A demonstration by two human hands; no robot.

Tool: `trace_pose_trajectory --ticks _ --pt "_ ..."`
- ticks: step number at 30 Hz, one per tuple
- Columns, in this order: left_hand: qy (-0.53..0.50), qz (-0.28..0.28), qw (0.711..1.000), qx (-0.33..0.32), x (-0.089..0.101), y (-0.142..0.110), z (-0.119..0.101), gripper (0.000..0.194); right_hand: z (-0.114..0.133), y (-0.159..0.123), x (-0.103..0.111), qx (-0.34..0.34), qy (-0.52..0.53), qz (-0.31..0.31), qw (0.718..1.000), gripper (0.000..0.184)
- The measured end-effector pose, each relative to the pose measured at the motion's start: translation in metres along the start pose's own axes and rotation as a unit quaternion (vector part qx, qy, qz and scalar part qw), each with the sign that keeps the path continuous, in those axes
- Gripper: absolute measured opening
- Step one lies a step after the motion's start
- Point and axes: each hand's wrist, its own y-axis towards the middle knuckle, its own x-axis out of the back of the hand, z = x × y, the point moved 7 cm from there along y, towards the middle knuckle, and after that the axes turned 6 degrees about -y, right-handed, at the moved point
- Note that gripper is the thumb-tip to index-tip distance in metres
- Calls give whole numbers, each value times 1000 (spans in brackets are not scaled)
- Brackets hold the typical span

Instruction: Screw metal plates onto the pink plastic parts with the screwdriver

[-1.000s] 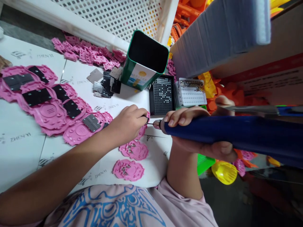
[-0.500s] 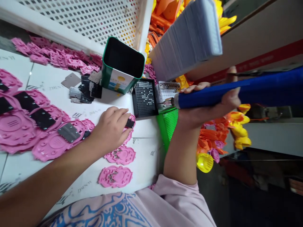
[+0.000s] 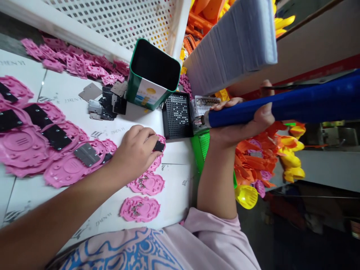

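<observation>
My left hand (image 3: 137,152) is closed over a pink plastic casing (image 3: 155,165) on the table, its fingers at a small black plate (image 3: 159,146) on that part and covering much of it. My right hand (image 3: 239,122) grips a blue electric screwdriver (image 3: 244,112), held nearly level. Its tip is by the right edge of a black perforated tray (image 3: 178,116) dotted with small shiny screws; whether it touches a screw I cannot tell. Two more pink casings, one (image 3: 147,183) above the other (image 3: 140,209), lie nearer to me with small metal pieces in them.
Pink casings with black plates (image 3: 57,138) are piled at left. Loose plates (image 3: 108,105) lie beside a green tin (image 3: 153,75). A white perforated crate (image 3: 25,17) stands behind. A green basket (image 3: 200,146) and orange parts (image 3: 253,163) are at right.
The view has shifted slightly, so the table's things sit farther right. The screwdriver has come a little closer to the black tray. My left hand stays on the pink casing.
</observation>
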Motion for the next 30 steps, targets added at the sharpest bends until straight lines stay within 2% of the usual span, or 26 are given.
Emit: trace_pose_trajectory --ticks 7,14,20,22,27,30 --pt "3 13 1000 3 -1 1 0 27 0 2 -4 7 -13 -1 1000 33" --pt "11 19 1000 4 -2 2 0 28 -4 2 -1 -5 5 -11 1000 38" --pt "12 19 1000 10 -3 2 0 31 14 2 4 22 7 -19 1000 37" --pt "10 19 1000 12 -4 2 0 31 23 -2 3 24 38 10 999 37" --pt "4 26 1000 18 -5 2 1 28 37 -32 -18 5 81 171 982 34" --pt "-1 33 999 25 -5 2 2 28 38 -52 -29 14 99 206 973 33"
